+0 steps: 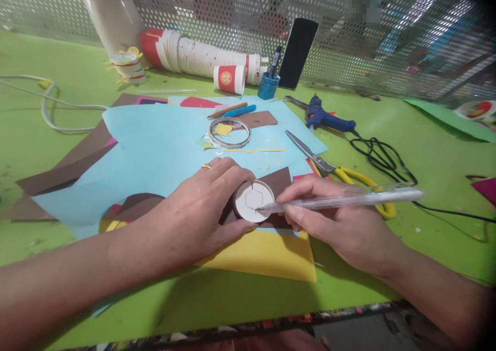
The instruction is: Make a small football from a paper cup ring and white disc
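Note:
My left hand (217, 201) is closed around a small paper cup bottom (245, 192), its thumb and forefinger at either side of the round white face. Dark lines on that face form a hexagon, with short strokes running out toward the rim. A clear-barrelled pen (341, 200) is pinched in my right hand (329, 211), and its tip touches the lower part of the drawing. Beneath the hands lie brown paper (279, 176) and a yellow sheet (267, 258). How tall the held piece is cannot be seen.
Yellow-handled scissors (315, 160) lie right of a tape roll (211, 134). Behind are two coloured pens (240, 110), a blue glue gun (327, 117) with a black cord, a stack of paper cups (205, 54), a single red cup (229, 79) and a leaning phone (298, 51). Light blue paper (147, 149) covers the middle.

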Demonstrator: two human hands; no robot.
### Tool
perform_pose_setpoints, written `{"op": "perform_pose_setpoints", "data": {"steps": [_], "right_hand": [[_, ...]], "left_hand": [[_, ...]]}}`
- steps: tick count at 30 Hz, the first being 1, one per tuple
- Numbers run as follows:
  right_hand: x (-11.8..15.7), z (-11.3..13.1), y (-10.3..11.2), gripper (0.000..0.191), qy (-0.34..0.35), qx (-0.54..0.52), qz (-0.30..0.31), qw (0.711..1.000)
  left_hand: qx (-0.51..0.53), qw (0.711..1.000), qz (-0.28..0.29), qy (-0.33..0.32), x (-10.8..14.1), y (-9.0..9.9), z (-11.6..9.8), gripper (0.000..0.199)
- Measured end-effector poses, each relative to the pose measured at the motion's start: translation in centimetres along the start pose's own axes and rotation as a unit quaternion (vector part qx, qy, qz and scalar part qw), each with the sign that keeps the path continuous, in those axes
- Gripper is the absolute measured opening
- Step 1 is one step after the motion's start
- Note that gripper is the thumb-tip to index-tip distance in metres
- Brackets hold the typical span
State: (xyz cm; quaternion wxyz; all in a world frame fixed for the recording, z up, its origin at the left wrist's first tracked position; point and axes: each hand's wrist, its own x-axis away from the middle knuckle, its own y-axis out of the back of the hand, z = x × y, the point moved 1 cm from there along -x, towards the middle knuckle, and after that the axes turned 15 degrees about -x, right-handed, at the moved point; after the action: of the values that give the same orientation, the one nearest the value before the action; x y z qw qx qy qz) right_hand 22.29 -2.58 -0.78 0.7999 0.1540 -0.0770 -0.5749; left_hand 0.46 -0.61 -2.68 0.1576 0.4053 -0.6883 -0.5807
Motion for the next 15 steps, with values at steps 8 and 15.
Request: {"op": "perform_pose_setpoints", "data": {"steps": [8, 15], "right_hand": [[0.09, -0.01, -0.08, 0.007, -0.017, -0.005, 0.005, 1.0], [0.28, 0.02, -0.08, 0.007, -0.033, -0.016, 0.01, 0.999]], "left_hand": [[-0.001, 1.0, 0.0, 0.0, -0.36, -0.04, -0.03, 0.026], [0.003, 1.0, -0.004, -0.001, -0.39, 0.11, -0.12, 0.025]]}}
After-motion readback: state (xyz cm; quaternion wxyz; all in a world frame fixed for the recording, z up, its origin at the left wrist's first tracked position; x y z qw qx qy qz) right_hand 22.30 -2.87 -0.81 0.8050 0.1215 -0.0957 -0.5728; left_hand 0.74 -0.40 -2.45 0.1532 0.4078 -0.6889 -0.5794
